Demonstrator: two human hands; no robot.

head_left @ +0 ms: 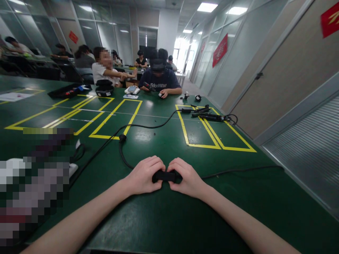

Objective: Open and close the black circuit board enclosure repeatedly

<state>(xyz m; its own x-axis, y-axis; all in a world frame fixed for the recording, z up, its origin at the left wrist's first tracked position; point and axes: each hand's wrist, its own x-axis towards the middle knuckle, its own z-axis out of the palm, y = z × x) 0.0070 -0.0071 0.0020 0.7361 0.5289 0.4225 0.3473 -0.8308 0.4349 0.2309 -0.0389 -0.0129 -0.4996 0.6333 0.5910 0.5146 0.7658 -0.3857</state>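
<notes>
My left hand (148, 174) is closed around the left end of a small black block-shaped piece (166, 176), which lies low over the green table (127, 218). Fingers and thumb of my right hand (185, 176) grip its right end, and the two hands nearly touch at the fingertips. A black cable with a plug (122, 138) at its end curves towards my left hand. Another stretch of black cable (243, 170) runs from beside my right hand to the table's right edge. Where the cables join the piece is hidden by my hands.
Yellow tape rectangles mark the table. A bundle of black cables (212, 115) lies at the back right, its long cord crossing leftward. A black tray (66, 91) and a black case (104, 88) stand further back. A person in a dark shirt (161, 79) sits opposite.
</notes>
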